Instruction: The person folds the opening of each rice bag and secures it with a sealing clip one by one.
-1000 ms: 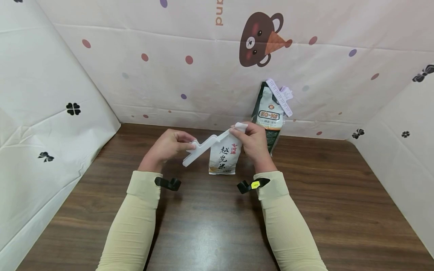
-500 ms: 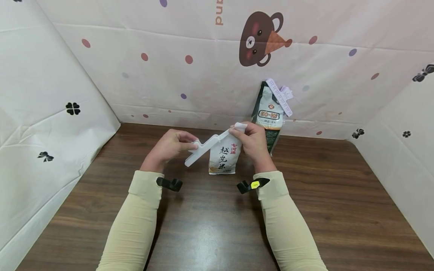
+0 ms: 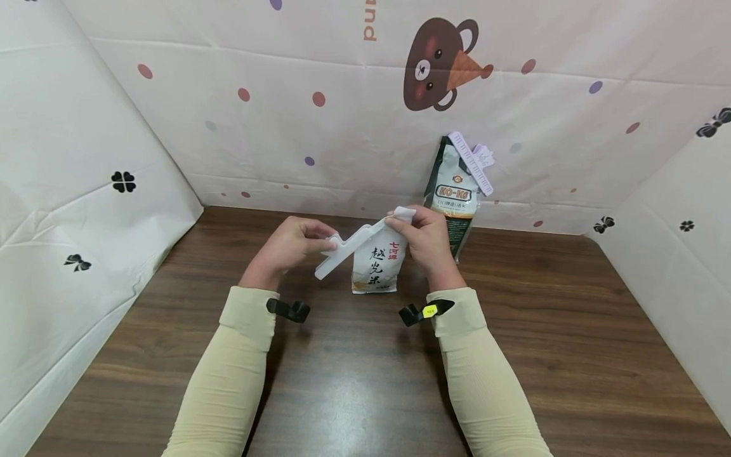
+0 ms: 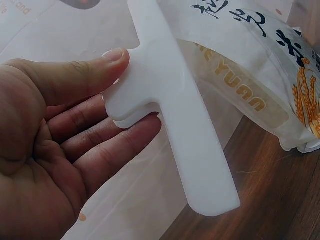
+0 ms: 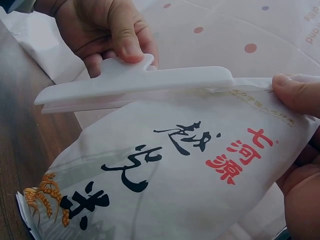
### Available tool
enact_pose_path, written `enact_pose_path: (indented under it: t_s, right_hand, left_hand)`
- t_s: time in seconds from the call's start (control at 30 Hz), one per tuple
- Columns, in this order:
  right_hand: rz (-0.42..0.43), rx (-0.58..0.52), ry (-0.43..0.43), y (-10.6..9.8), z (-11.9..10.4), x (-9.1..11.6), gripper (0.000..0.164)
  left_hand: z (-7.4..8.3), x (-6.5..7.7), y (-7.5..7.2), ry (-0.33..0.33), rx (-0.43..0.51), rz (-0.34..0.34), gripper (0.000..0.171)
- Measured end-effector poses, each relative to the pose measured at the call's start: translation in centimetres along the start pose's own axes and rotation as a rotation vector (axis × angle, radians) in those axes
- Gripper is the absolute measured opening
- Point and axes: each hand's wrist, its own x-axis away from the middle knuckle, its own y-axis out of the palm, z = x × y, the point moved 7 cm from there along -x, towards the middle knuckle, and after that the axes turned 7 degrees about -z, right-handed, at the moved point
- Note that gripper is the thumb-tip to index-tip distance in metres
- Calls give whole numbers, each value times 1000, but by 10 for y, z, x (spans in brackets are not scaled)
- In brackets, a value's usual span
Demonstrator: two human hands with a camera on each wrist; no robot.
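My left hand (image 3: 288,249) pinches the handle tabs of a white bag clip (image 3: 349,249) between thumb and fingers. The clip slants up to the right, and its long bars lie along the folded top edge of a white rice bag (image 3: 375,270). In the right wrist view, the near end of the clip (image 5: 145,84) overlaps the bag's upper edge, and a gap shows between the bars at the far end. My right hand (image 3: 425,240) pinches the bag's top corner, thumb (image 5: 300,95) in front. Black and red characters face forward on the bag.
Behind my right hand, a green and white KO-KO bag (image 3: 454,197) leans at the back wall cloth with a lilac clip (image 3: 471,164) across its top. Printed white cloth (image 3: 320,158) encloses the brown wooden table (image 3: 342,368) at the back and both sides.
My left hand has shifted slightly to the right with the white clip, bringing it farther along the rice bag's top edge. My right hand and the bag stay nearly still.
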Motion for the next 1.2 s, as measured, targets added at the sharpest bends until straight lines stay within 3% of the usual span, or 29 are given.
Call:
enact_pose_path:
  t_s: [0.53,0.9,1.2]
  right_hand:
    - [-9,-25,-33,-1,0,-2,9]
    - [-18,-15,-2,0,0,0,22]
    - [-78,-64,40,-2,4,3,34]
  left_hand:
    - [7,0,3,-1,8,7,25]
    - [13,0,6,36,20,35,23]
    - [16,-1,7,30,-7,42,24]
